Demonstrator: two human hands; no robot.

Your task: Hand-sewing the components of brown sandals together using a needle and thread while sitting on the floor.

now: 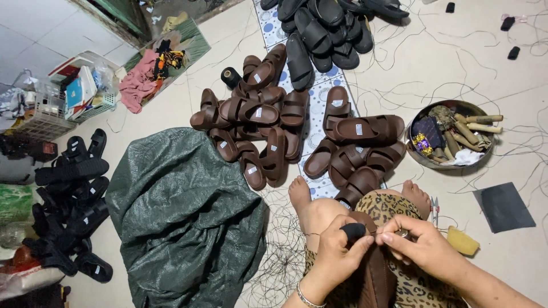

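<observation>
Here, the left hand (334, 254) is closed around a brown sandal (374, 268) that lies on the person's lap, and one of its fingers wears a black finger cover (354, 230). The right hand (425, 248) sits just beside it, its fingertips pinched together on something tiny and shiny — too small to tell what it is. A thin thread (372, 232) runs between the two hands. Below them is a leopard-print cloth (394, 206) over the knees, and two bare feet rest on the floor. Near the right hand lie small snips (435, 208), a yellow sponge (462, 241) and a dark flat sheet (503, 206). Farther out sits a round metal bowl (476, 158) full of odds and ends. Ahead is a pile of brown sandals (285, 125) — and behind it a pile of black sandals (325, 28). To the left lies a big green sack (182, 217).
</observation>
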